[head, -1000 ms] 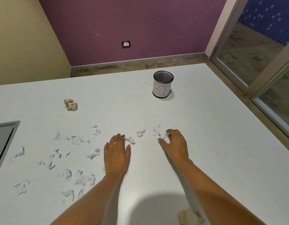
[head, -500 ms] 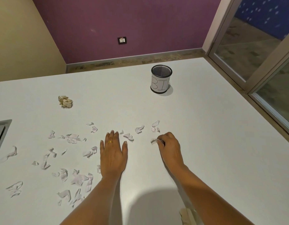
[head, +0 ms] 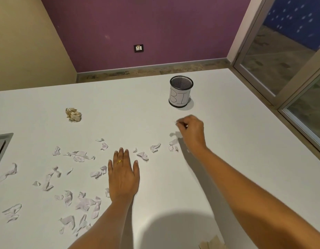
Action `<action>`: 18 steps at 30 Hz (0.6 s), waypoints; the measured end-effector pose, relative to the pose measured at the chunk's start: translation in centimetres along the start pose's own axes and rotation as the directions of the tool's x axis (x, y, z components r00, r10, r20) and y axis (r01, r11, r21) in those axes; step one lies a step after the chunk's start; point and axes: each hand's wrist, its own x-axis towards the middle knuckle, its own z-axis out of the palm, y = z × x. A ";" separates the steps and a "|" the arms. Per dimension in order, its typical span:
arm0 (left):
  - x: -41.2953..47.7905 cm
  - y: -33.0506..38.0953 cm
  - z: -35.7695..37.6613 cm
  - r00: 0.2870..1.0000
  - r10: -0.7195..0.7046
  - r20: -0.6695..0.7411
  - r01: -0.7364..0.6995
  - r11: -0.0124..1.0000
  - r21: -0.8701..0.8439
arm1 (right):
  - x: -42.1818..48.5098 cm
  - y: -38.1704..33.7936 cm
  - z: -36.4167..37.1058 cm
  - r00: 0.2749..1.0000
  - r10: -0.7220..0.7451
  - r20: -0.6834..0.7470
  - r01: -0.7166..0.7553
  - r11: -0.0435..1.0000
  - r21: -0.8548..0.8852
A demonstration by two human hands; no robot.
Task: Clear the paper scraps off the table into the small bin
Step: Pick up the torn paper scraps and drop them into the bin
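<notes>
The left hand [head: 123, 177] lies flat on the white table [head: 227, 141], fingers straight, gripping nothing, paper scraps [head: 83, 203] strewn left and ahead of it. Farther out the right hand [head: 192, 132] hovers, fingers curled, pinching 1 small pale scrap [head: 185, 125], a little short of the upright small bin [head: 180, 91]

we see a white table [head: 227, 141] bearing torn paper scraps [head: 80, 156] scattered near left, a tan crumpled ball [head: 73, 115] far left, and the small mesh bin [head: 180, 91] upright far right.
</notes>
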 end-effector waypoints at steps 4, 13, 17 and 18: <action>0.0 0.0 0.2 1.000 -0.002 0.004 0.002 0.999 0.033 | 6.9 -2.6 -0.8 0.992 -0.062 -0.108 0.049 0.991 -0.123; 0.2 -0.2 0.5 1.000 -0.012 -0.012 0.013 0.997 0.071 | 17.4 -4.1 0.1 0.976 0.193 -0.097 -0.214 0.929 -0.303; 0.3 -0.2 0.6 1.000 -0.019 -0.010 0.020 0.997 0.076 | 18.0 -4.1 0.8 0.969 0.237 -0.065 -0.245 0.935 -0.256; 0.3 -0.2 0.5 1.000 -0.021 -0.011 0.022 0.997 0.078 | 17.9 -4.2 0.8 0.970 0.237 -0.060 -0.245 0.938 -0.246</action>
